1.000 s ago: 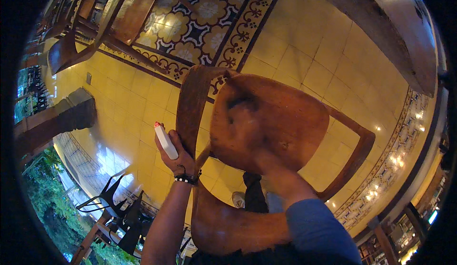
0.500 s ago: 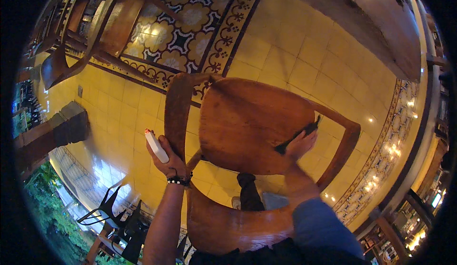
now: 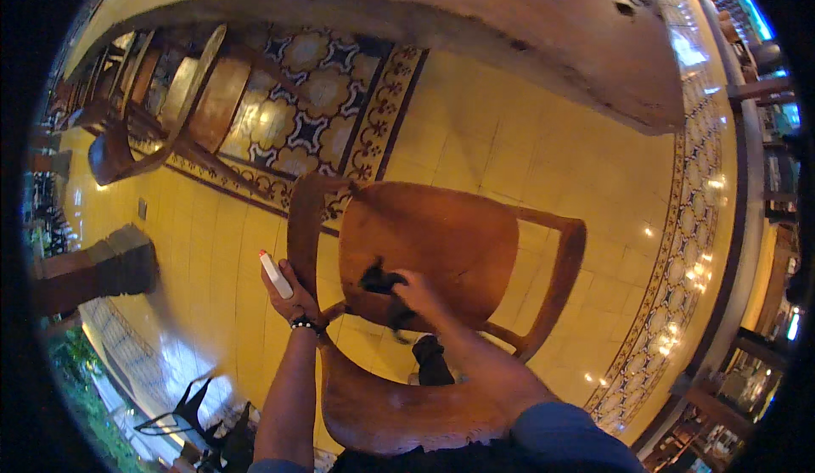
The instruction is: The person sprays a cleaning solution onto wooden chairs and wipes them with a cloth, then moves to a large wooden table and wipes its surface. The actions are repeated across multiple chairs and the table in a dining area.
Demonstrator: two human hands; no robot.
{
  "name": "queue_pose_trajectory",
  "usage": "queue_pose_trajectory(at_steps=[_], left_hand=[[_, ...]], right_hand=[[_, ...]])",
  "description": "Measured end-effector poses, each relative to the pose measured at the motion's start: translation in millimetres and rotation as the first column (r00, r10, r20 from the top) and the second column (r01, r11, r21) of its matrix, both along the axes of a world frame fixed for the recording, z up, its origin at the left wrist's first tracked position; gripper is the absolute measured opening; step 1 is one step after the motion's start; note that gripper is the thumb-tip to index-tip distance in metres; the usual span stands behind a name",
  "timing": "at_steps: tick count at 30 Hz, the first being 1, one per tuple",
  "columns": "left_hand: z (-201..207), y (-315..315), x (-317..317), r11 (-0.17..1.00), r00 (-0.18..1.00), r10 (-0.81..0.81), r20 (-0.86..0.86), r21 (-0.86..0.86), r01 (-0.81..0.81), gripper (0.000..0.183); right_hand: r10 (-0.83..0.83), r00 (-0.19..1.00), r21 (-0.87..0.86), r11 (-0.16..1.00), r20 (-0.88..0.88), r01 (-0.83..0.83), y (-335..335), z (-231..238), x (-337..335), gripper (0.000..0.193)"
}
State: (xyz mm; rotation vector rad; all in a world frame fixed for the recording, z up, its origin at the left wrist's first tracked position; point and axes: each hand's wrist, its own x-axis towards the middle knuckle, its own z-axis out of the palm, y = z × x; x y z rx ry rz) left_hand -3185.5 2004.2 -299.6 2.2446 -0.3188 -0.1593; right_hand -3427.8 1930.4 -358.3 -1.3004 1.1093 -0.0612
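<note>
A wooden armchair stands in front of me, its brown seat (image 3: 441, 227) facing up and its curved backrest (image 3: 407, 413) nearest my body. My right hand (image 3: 416, 293) holds a black cloth (image 3: 379, 278) against the near left part of the seat. The cloth is bunched, and a loose part hangs blurred below the hand. At the chair's left armrest (image 3: 303, 227), my left hand (image 3: 295, 301) is closed round a slim white bottle (image 3: 275, 274) with a red tip. That hand rests by the armrest's outer side, and its fingers are partly hidden.
A large wooden tabletop (image 3: 543, 57) spans the far side. Other wooden chairs (image 3: 216, 104) line the far left, over patterned tiles (image 3: 314, 99). A dark pillar base (image 3: 123, 261) stands left. Black chairs (image 3: 204, 422) are at the lower left. Yellow tiles (image 3: 611, 278) surround the chair.
My right hand has swept the black cloth from the seat's right side to its near left. My left hand stays by the armrest with the bottle. The view has shifted, showing more of the tabletop.
</note>
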Motion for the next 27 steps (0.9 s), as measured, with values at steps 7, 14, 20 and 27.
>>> queue_pose_trajectory(at_steps=[7,14,20,27], left_hand=[[-5.3,8.2,6.7,0.998,0.990,-0.067,0.126,0.016,0.065,0.050],[39.7,20.5,40.9,0.872,0.932,-0.355,-0.077,0.333,0.359,0.049],[70.3,14.5,91.6,0.830,0.536,-0.383,-0.753,-0.025,0.557,0.034],[34.3,-9.9,79.2,0.879,0.232,-0.471,-0.851,-0.431,0.203,0.026]], right_hand=[[-0.141,0.972,-0.046,0.990,-0.187,0.135,-17.0,155.3,-232.7,0.064],[-0.558,0.780,-0.219,0.830,-0.284,0.514,31.7,155.8,-334.5,0.065],[-0.720,0.692,0.198,0.671,-0.056,0.715,18.8,137.8,-324.5,0.046],[-0.764,0.627,0.404,0.531,-0.152,0.745,-2.4,129.3,-310.2,0.044]])
